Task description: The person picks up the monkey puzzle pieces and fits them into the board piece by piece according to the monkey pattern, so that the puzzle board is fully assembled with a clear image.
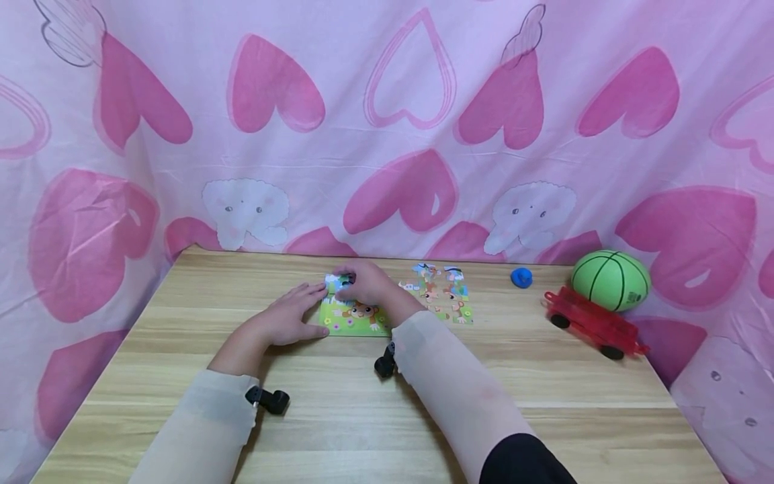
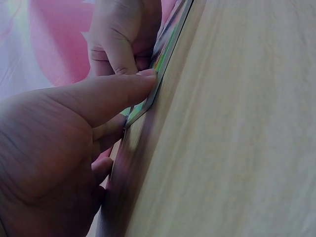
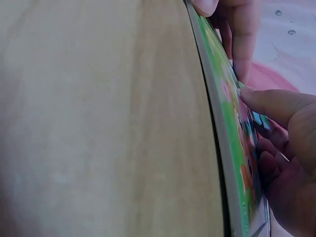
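A jigsaw puzzle board (image 1: 353,328) with a monkey on green ground lies on the table. My left hand (image 1: 290,314) rests at the board's left side, its thumb touching the near-left corner and its other fingers stretched toward the far-left corner. My right hand (image 1: 370,286) is over the upper part of the board. Between its thumb and fingers it pinches a small puzzle piece (image 3: 260,121), mostly hidden by the fingers. Right of the board lie several loose puzzle pieces (image 1: 459,304) with monkey pictures, partly behind the right wrist.
At the table's right edge a red toy wagon (image 1: 595,323) stands in front of a green ball (image 1: 611,279). A small blue toy (image 1: 521,277) sits to their left. Behind the wooden table (image 1: 326,417) hangs a pink curtain (image 1: 338,154) with hearts.
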The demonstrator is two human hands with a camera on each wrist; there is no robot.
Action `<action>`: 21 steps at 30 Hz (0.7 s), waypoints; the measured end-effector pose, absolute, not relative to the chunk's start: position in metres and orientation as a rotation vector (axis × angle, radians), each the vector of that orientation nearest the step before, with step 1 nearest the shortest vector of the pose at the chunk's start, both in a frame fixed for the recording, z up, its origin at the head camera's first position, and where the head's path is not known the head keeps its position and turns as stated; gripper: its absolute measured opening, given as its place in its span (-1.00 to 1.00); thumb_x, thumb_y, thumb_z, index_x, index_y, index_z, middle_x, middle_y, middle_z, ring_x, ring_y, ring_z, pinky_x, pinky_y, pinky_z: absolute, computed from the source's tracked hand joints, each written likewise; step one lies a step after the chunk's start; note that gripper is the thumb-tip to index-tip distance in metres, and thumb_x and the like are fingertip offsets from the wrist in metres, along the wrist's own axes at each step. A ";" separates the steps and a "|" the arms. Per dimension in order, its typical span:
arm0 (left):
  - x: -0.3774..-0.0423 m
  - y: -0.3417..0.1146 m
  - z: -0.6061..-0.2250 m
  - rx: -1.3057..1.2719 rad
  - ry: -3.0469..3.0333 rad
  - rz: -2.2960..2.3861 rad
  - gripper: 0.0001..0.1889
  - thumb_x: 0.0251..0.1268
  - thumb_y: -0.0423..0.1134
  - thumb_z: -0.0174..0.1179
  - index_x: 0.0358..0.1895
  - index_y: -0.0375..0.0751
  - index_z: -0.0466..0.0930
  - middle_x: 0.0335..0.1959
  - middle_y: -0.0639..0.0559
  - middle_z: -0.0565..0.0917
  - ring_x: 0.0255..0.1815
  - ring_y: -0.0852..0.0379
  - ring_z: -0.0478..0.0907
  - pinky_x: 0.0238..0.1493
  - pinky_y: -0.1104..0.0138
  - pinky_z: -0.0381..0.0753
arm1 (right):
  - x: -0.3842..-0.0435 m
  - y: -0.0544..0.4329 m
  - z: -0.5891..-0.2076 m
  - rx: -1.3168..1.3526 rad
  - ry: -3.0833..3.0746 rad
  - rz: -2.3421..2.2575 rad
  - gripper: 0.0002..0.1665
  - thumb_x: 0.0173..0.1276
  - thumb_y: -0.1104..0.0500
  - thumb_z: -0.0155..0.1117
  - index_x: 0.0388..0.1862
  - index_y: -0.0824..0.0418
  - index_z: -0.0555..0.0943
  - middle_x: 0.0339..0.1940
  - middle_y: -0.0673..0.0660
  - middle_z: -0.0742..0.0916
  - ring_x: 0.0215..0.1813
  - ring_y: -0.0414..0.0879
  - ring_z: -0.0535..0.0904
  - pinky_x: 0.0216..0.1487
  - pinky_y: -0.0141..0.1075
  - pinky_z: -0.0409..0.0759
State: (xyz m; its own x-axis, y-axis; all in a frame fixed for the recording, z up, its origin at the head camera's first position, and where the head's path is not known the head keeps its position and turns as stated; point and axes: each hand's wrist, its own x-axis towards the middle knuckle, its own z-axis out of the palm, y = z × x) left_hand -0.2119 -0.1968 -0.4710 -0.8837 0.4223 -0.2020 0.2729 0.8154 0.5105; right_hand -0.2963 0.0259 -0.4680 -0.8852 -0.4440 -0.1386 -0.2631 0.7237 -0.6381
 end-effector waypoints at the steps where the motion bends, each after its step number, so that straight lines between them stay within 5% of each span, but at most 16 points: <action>1: -0.212 -0.197 -0.471 0.529 2.692 0.689 -0.02 0.39 0.24 0.37 0.75 0.01 0.13 0.82 0.05 0.05 0.84 -0.30 -0.19 0.72 -0.40 -0.05 | -0.297 0.026 -0.468 -0.573 2.646 -0.905 -0.37 0.36 -0.02 0.60 0.40 -0.12 0.67 0.44 -0.04 0.69 0.51 -0.03 0.54 0.65 -0.02 0.45; 21: -0.211 -0.195 -0.469 0.513 2.682 0.698 -0.02 0.39 0.23 0.37 0.75 0.02 0.13 0.82 0.01 0.05 0.84 -0.31 -0.20 0.70 -0.43 -0.05 | -0.296 0.029 -0.465 -0.683 2.615 -0.741 -0.35 0.41 -0.08 0.53 0.46 -0.15 0.64 0.58 0.01 0.50 0.57 -0.01 0.46 0.66 -0.06 0.43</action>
State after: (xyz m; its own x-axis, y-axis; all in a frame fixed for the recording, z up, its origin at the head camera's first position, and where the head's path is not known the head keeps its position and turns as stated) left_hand -0.2107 -0.1954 -0.4688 -0.8835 0.4161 -0.2150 0.2586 0.8161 0.5168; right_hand -0.2963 0.0295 -0.4647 -0.8277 -0.5296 -0.1855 -0.3536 0.7489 -0.5604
